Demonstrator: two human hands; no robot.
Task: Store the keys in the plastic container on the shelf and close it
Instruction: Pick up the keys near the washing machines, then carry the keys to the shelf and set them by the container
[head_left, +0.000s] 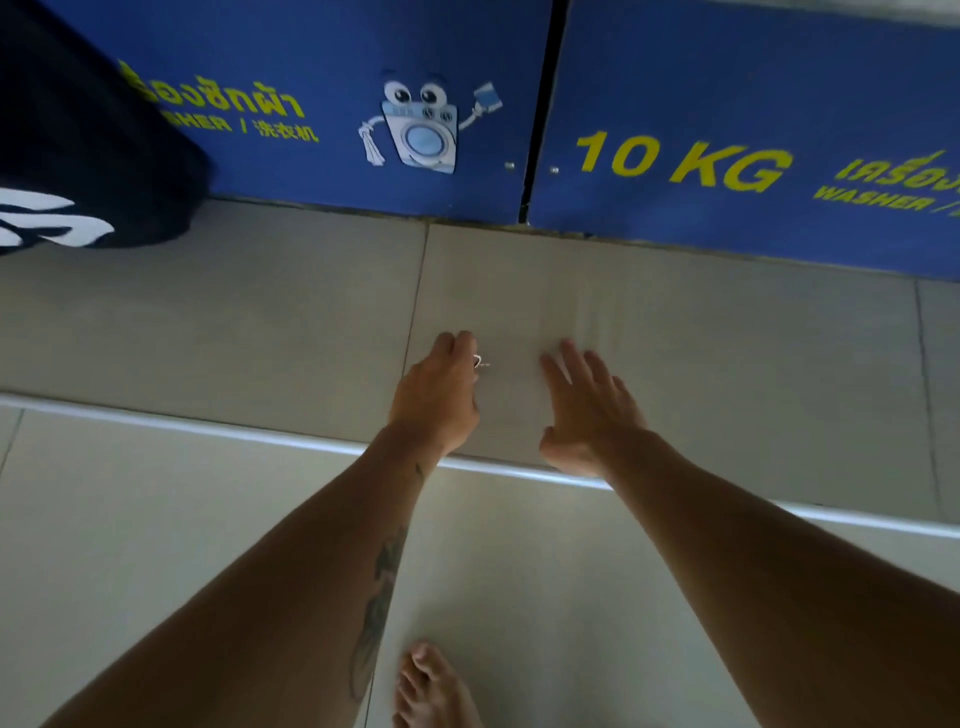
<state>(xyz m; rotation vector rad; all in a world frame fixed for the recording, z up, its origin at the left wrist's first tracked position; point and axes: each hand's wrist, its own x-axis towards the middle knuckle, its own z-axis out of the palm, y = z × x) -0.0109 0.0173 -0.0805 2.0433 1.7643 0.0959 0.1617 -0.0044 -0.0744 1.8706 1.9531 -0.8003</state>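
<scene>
- My left hand (439, 392): fingers curled over the keys (479, 361) on the tiled step (727, 332); grip uncertain.
- My right hand (587, 402): at three o'clock, spread, empty.
- Advice: pinch the ring firmly before lifting.

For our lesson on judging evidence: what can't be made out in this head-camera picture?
- Small silver key ring: mostly hidden by the left hand; number of keys too small to tell.
- Plastic container and shelf: not in view.
- Yellow lettering on the blue washer panel: cut off by the right edge.
- Dark bag: cropped at the left edge.
</scene>
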